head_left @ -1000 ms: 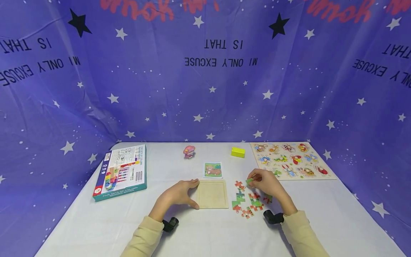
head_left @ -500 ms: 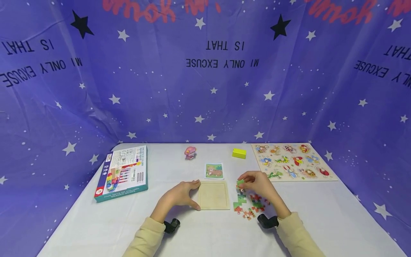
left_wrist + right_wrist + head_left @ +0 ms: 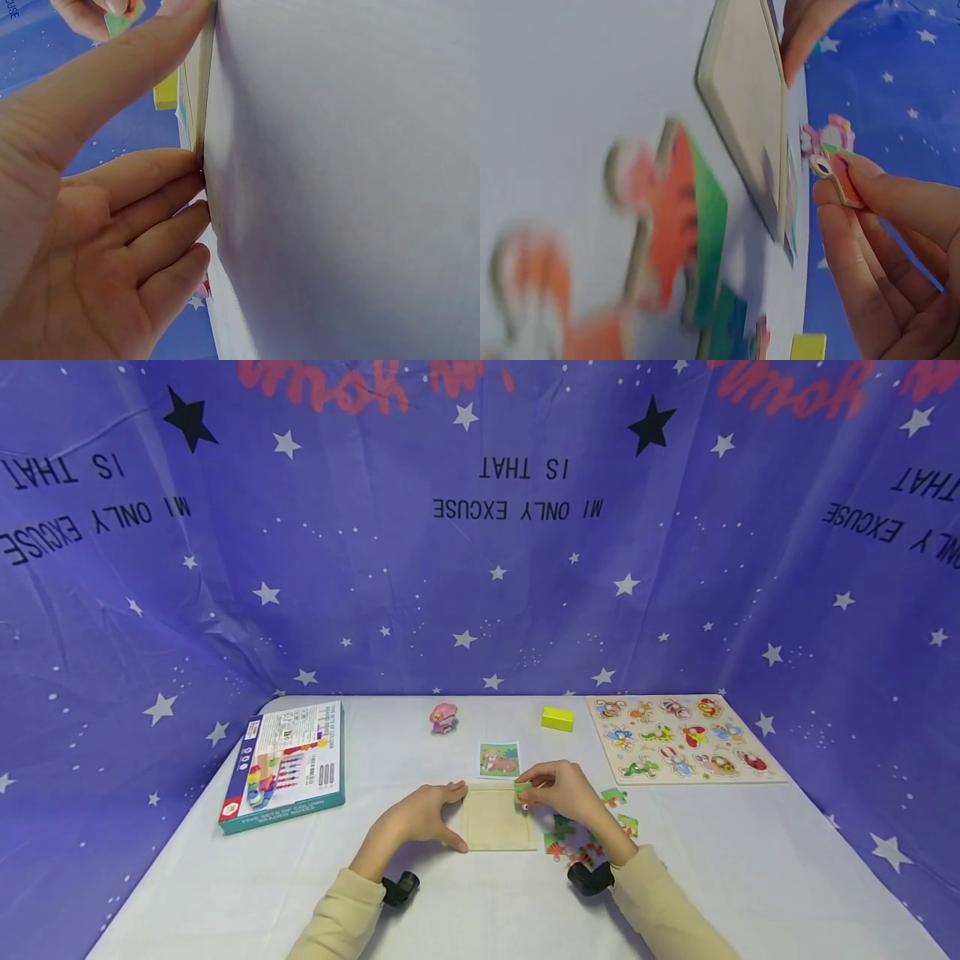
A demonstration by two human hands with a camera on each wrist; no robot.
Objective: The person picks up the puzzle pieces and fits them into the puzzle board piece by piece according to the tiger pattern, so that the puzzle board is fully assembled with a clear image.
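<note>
The left hand (image 3: 423, 817) holds a square wooden puzzle tray (image 3: 498, 822) by its left side, thumb at the near corner and index finger at the far corner. In the left wrist view, the thumb and fingertips (image 3: 196, 159) meet the tray's edge. Between thumb and fingers, the right hand (image 3: 561, 789) pinches a jigsaw piece (image 3: 521, 789) over the tray's far right corner. The right wrist view shows the piece (image 3: 844, 180) as green and orange with an eye printed on it, held above the surface. More jigsaw pieces (image 3: 555, 843) lie right of the tray, partly hidden by the right hand.
A picture card (image 3: 498, 760) lies behind the tray. Farther back are a pink toy (image 3: 443, 717) and a yellow block (image 3: 557, 719). An insect puzzle board (image 3: 682, 739) lies at the right, a flat box (image 3: 288, 764) at the left. A starry purple curtain (image 3: 480, 610) surrounds the white table.
The right hand has moved left with the jigsaw piece, from above the loose pieces to the tray's far right corner. The left hand has stayed on the tray.
</note>
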